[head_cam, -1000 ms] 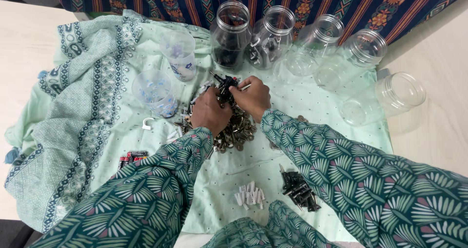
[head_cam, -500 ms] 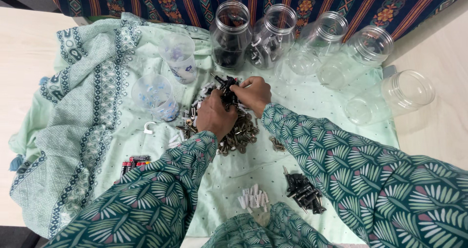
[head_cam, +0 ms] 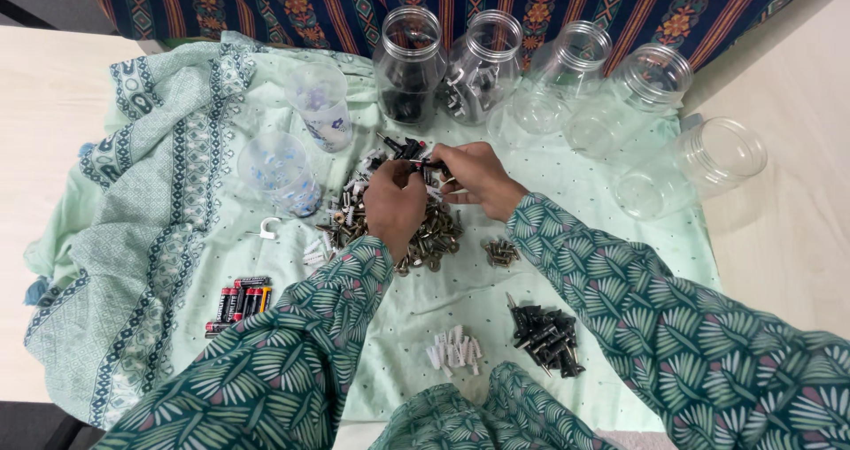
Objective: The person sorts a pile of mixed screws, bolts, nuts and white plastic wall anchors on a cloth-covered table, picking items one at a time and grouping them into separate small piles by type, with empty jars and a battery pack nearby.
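Both hands sit on the big mixed pile (head_cam: 416, 229) in the middle of the frame; the left hand (head_cam: 396, 204) and right hand (head_cam: 474, 174) pinch black bits (head_cam: 409, 152) off its top. Some sorting looks done: small heaps of white plugs (head_cam: 454, 353), black screws (head_cam: 543, 335), batteries (head_cam: 239, 301) lie low, but the pile is still big. Five jars (head_cam: 407, 61) stand along the top, two part full, and two cups (head_cam: 282, 171) stand upper left.

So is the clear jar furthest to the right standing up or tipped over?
Tipped over: the jar lies on its side, mouth facing right, and it looks empty.
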